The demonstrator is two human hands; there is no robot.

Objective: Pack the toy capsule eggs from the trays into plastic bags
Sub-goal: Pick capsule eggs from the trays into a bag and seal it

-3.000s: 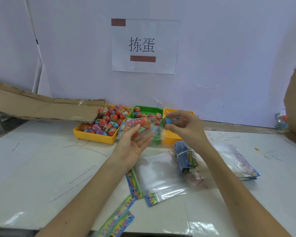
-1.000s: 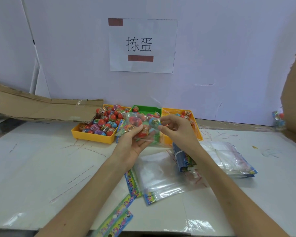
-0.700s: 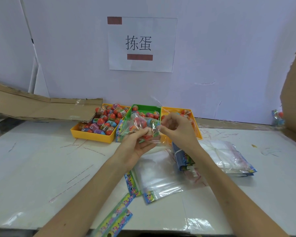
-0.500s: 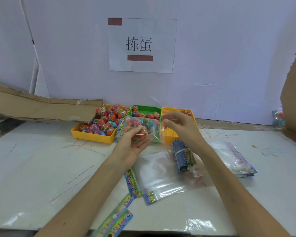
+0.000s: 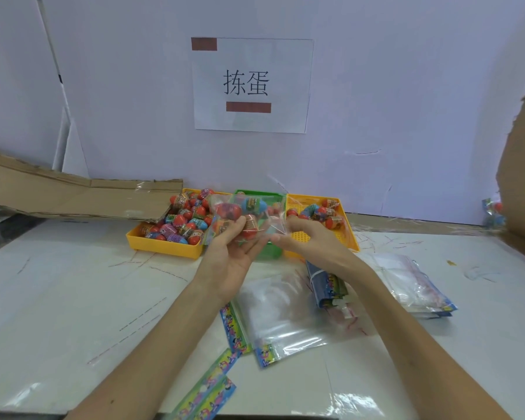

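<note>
I see my left hand (image 5: pixel 229 259) cupping a clear bag (image 5: pixel 274 219) of capsule eggs (image 5: pixel 252 205) over the green tray (image 5: pixel 272 252), fingers curled round it. My right hand (image 5: pixel 305 239) pinches the bag's right edge. More eggs lie in both yellow trays (image 5: pixel 164 248) on the table (image 5: pixel 73 283)

A paper sign (image 5: pixel 250 86) bearing two black characters is fixed to a pale lilac wall (image 5: pixel 406 86). Below the sign, a white, scuffed table (image 5: pixel 58 298) is seen. Flattened cardboard (image 5: pixel 73 195) is laid below and left of the sign; a cardboard panel (image 5: pixel 522 177) is stood far to its right.
</note>
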